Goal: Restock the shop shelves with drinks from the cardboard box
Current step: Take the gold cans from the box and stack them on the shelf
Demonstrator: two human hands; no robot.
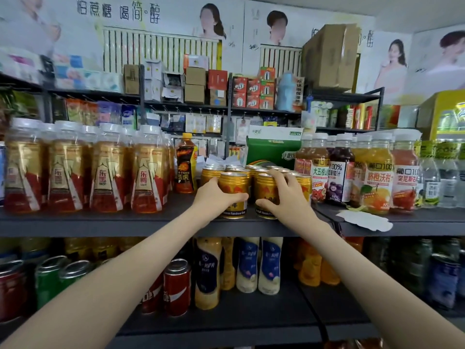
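Two gold drink cans stand at the front edge of the dark upper shelf [151,224]. My left hand [214,197] is wrapped around the left gold can [232,190]. My right hand [286,195] grips the right gold can [265,190], fingers over its top. Behind them stand several more gold cans [251,170] in a cluster. The cardboard box of drinks is not in view.
Gold-and-red bottles [83,170] fill the shelf left of the cans, with a dark orange-capped bottle [185,165] beside them. Juice bottles [352,170] stand to the right, a green carton [273,149] behind. A white paper [364,219] lies on the shelf. Cans and bottles [251,265] fill the lower shelf.
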